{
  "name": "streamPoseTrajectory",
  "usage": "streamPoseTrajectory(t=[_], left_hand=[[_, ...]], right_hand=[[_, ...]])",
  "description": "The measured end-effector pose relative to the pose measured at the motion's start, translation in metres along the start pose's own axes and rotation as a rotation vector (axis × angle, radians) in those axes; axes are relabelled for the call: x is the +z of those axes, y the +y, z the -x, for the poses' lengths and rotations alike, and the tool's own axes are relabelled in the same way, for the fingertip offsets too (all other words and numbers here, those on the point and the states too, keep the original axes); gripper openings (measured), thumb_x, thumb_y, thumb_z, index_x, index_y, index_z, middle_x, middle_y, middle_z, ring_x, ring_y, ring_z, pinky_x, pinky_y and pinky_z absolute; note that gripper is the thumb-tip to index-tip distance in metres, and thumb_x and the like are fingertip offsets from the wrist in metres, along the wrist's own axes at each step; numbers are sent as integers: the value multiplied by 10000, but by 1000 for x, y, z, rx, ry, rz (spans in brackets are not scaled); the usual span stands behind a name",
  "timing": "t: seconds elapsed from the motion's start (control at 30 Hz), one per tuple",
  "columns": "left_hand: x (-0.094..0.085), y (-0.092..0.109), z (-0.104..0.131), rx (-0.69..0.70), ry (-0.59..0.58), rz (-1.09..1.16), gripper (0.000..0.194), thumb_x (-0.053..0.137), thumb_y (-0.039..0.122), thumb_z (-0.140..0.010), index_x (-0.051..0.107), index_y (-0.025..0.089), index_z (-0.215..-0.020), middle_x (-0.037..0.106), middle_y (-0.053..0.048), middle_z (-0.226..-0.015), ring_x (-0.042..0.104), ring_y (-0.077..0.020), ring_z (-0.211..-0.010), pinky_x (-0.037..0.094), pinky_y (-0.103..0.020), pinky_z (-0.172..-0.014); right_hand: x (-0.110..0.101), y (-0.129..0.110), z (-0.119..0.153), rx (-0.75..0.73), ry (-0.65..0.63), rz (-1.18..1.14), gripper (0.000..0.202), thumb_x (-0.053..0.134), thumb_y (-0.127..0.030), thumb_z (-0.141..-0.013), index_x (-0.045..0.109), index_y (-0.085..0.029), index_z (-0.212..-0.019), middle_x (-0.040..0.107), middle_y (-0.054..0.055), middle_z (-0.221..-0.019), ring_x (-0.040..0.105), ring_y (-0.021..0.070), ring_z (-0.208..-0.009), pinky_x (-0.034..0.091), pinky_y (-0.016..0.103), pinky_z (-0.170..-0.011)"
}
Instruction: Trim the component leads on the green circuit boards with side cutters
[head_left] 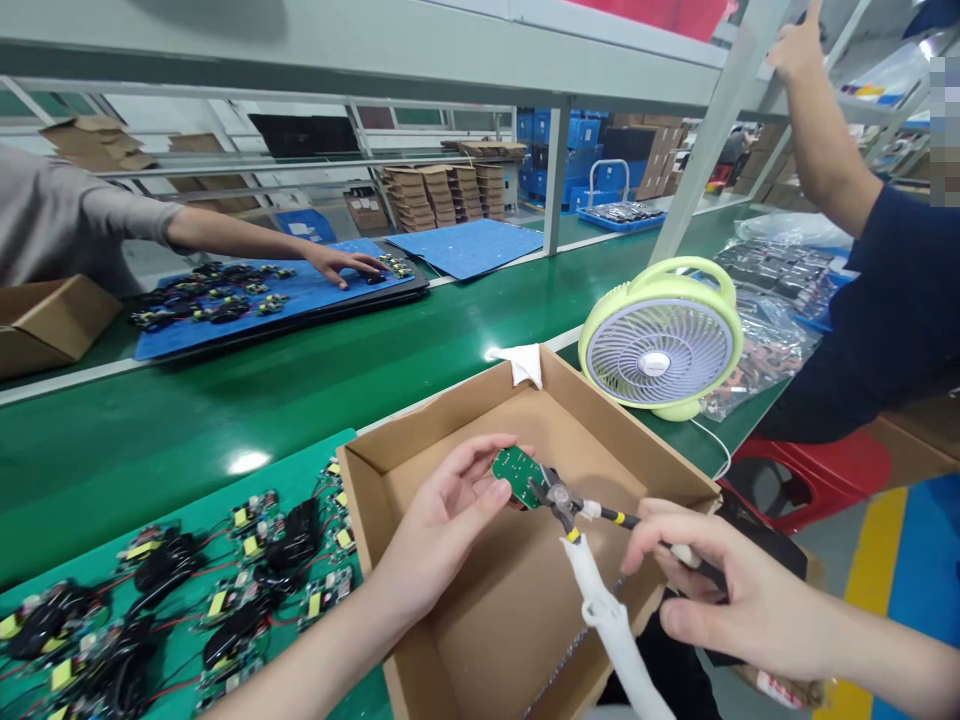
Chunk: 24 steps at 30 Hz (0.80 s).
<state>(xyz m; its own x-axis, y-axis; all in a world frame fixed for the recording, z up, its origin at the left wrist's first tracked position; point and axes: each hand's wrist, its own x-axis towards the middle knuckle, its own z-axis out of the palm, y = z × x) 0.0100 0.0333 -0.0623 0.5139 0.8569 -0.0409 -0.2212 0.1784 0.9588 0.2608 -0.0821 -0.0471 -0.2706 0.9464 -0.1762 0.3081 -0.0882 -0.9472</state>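
- Cutters [561, 497]: over near box; handles spread wide. White-wrapped handle runs to near edge, apart from R fingers.
- R hand [712, 585]: fingers loosely curled on dark upper handle; has hold of that handle only.
- L hand [442, 510]: thumb & fingers pinched on PCB; hold is firm-looking, edge only.
- PCB [517, 475]: small, green, tilted, held above box; cutter jaws at its R edge. Can't tell if jaws are closed on anything.
- Cardboard box [480, 625]: open-topped, beneath both hands; white strip [525, 365] over far corner.
- Green mat [206, 512]: near L, just beside box; carries wired assys [300, 530] w/ black & yellow parts.
- Red stool [814, 480]: R side, on floor.
- Fan [656, 345]: lime/lilac, just beyond box, R.
- Green work surface [150, 460]: runs L–R beyond mat.
- Blue mat [311, 298]: far L, w/ similar assys; co-worker's hand [349, 262] rests at its R end.
- Blue sheet [469, 245]: R of that mat.
- Co-worker's raised arm [832, 150]: far R.
- Stacked cartons [442, 195]: bkgd, ctr.
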Motion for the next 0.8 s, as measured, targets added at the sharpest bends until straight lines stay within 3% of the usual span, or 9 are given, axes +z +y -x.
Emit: streamPoseTrajectory(t=[0.13, 0.27, 0.43, 0.6, 0.7, 0.8], left_hand=[[-2, 0, 1, -1, -33, -36, 356, 759, 429, -866, 703, 240, -1163, 712, -95, -1253, 677, -229, -1071, 527, -307, -931], [-2, -1, 3, -104, -201, -40, 230, 781, 427, -838, 786, 247, -982, 761, -65, -1059, 689, -225, -962, 535, -317, -869], [2, 1, 4, -169, -352, -22, 381, 748, 575, -830, 789, 236, -1000, 764, -79, -922, 688, -214, -815, 555, -355, -818], [6, 5, 2, -141, -283, -119, 408, 777, 585, -790, 780, 198, -917, 746, -87, -886, 669, -218, -805, 555, -333, -762], [7, 5, 0, -128, -219, -134, 407, 786, 587, -776, 763, 194, -882, 733, -72, -859, 665, -225, -805, 562, -340, -754], [9, 4, -1, -98, -196, -130, 419, 780, 598, -775, 741, 188, -852, 723, -61, -830, 659, -218, -770, 566, -347, -754]], right_hand=[[-2, -2, -2, -47, -8, -10, 344, 713, -554, -887, 654, -218, -935, 378, -48, -737, 340, 106, -575, 291, 244, -526], [0, -4, -8, -103, 91, 32, 341, 700, -565, -898, 663, -231, -954, 303, -65, -674, 306, 119, -559, 298, 255, -520], [7, -6, -25, -175, 185, 119, 448, 652, -650, -906, 692, -207, -961, 341, -39, -725, 378, 138, -606, 317, 258, -527], [10, -15, -39, -209, 101, 299, 558, 631, -724, -877, 643, -209, -1093, 490, 18, -907, 512, 180, -760, 431, 307, -685], [12, -25, -45, -97, 18, 387, 690, 747, -722, -769, 569, -204, -1189, 534, 79, -1120, 570, 275, -1014, 482, 394, -886], [15, -36, -51, 11, -28, 487, 830, 832, -683, -685, 518, -173, -1259, 509, 136, -1244, 511, 363, -1199, 447, 502, -1024]])
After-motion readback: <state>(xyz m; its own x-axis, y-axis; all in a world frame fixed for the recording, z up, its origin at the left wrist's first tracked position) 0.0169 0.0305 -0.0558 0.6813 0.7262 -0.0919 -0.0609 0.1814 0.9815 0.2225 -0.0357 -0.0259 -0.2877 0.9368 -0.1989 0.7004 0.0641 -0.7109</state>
